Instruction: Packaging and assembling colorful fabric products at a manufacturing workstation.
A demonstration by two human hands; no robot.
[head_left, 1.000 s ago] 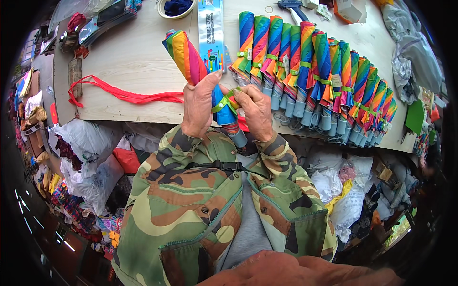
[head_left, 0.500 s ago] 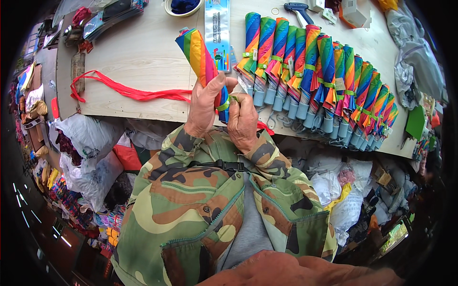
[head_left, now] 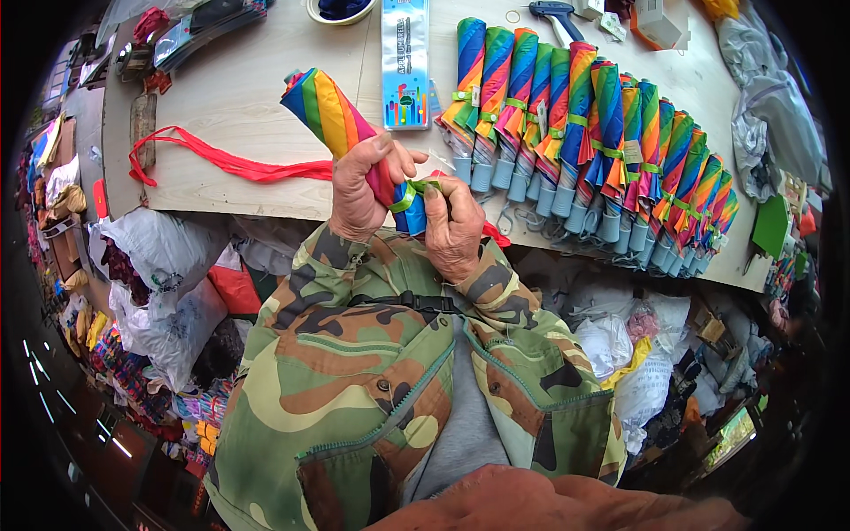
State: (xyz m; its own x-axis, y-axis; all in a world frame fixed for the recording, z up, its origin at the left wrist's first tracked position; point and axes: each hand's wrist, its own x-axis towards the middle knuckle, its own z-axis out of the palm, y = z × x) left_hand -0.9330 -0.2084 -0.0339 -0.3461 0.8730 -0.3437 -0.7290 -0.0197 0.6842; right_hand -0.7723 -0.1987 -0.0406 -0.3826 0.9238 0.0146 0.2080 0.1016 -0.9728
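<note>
A folded rainbow umbrella (head_left: 332, 111) tilts up to the left over the table's front edge, rolled tight. My left hand (head_left: 360, 190) is wrapped round its middle. My right hand (head_left: 453, 226) pinches the end of the umbrella's green strap (head_left: 416, 188), which circles the roll near its lower end. That lower end is partly hidden between my hands. To the right, a row of similar rolled rainbow umbrellas (head_left: 577, 106) lies on the table, each with a green strap and light blue handle.
A red ribbon (head_left: 239, 168) trails leftward over the pale table (head_left: 239, 88). Beyond my hands lies a blue printed plastic sleeve (head_left: 405, 66). A glue gun (head_left: 556, 18) and a white bowl (head_left: 341, 12) are at the back. White bags (head_left: 168, 252) hang below left.
The umbrella has tipped further left, and my left hand has shifted left with it. My right hand has moved slightly right, drawing the green strap out from the roll.
</note>
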